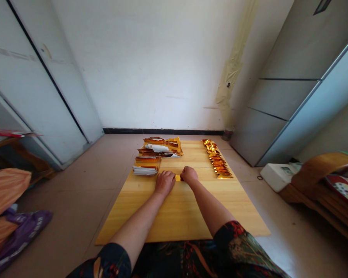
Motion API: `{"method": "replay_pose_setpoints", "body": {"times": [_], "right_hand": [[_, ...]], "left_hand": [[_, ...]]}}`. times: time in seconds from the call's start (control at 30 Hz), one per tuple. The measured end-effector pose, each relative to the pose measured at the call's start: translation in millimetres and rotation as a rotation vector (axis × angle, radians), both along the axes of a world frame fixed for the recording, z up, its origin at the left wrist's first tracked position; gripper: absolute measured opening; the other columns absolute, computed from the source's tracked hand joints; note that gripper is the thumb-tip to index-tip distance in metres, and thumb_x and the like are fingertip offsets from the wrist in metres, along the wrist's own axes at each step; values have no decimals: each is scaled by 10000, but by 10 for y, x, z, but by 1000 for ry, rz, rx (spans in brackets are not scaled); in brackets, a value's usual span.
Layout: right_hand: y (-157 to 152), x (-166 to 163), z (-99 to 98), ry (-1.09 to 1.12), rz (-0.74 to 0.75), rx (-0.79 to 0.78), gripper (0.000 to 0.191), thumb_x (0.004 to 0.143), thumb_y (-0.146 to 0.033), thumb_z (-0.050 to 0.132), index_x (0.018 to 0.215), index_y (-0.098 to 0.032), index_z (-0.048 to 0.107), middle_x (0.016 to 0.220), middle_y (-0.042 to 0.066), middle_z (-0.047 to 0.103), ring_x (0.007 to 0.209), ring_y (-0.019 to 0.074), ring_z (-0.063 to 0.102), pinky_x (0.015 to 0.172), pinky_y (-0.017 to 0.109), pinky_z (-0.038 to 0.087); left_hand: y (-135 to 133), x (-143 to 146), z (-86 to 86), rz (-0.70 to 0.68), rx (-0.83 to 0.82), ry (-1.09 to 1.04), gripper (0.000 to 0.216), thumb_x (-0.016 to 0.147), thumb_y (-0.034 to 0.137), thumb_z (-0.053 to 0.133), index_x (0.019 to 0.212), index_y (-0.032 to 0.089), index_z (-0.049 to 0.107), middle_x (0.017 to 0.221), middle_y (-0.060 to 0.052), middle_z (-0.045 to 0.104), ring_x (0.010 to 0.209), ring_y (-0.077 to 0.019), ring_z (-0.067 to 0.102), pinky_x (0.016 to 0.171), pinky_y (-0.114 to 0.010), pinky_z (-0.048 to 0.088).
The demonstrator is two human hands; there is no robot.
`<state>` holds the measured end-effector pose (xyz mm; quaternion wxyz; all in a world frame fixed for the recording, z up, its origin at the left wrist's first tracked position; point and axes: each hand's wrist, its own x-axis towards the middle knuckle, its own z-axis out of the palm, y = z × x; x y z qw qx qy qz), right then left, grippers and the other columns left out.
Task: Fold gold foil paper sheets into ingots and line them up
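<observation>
Both my hands rest on a light wooden board (179, 216) on the floor. My left hand (164, 182) and my right hand (189, 175) are closed, knuckles up, pinching a small gold foil paper (178, 178) between them. Stacks of gold foil sheets (147, 165) lie just beyond my left hand, with another pile (162, 146) behind. A row of folded gold pieces (218, 162) runs along the board's right side.
A grey refrigerator (281, 112) stands at the right, a white box (275, 175) and wooden chair (324, 181) beside it. Cabinet doors (46, 96) are at the left. Orange and purple bags (8, 216) lie at the lower left. White wall ahead.
</observation>
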<state>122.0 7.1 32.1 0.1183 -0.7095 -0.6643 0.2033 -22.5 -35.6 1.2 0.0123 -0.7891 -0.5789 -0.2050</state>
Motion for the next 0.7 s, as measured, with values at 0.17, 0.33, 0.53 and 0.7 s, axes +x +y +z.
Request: {"method": "replay_pose_setpoints", "body": {"times": [0.17,0.33,0.53,0.7], "right_hand": [[-20,242,-47,31,-54,14,180,647,-110,595,783,-201,672,791,63,705,769,180,643,597,225,418],[-53,379,-126,65,-30,74,252,656,-172,617,891,-203,701,920,62,674,786,163,622,635,217,422],[-148,450,-213,125,111,203,264,653,-155,647,912,-188,686,1007,49,584,789,127,589,688,202,431],[-256,457,-314,255,146,394,133,705,-118,568,790,-202,627,930,6,560,749,104,548,680,192,432]], "left_hand": [[8,14,-23,9,7,8,226,848,234,518,1036,237,643,1036,-55,651,986,-222,534,778,-339,380],[5,24,-8,21,-3,2,260,842,214,508,1069,246,633,1100,-46,640,1012,-227,527,793,-352,379],[-19,15,2,0,-5,-23,258,822,187,520,1056,242,613,1104,-51,631,1021,-220,521,811,-353,384],[-50,13,23,-50,45,-32,242,793,146,542,1015,225,597,1112,-60,614,1030,-220,513,829,-354,406]]}}
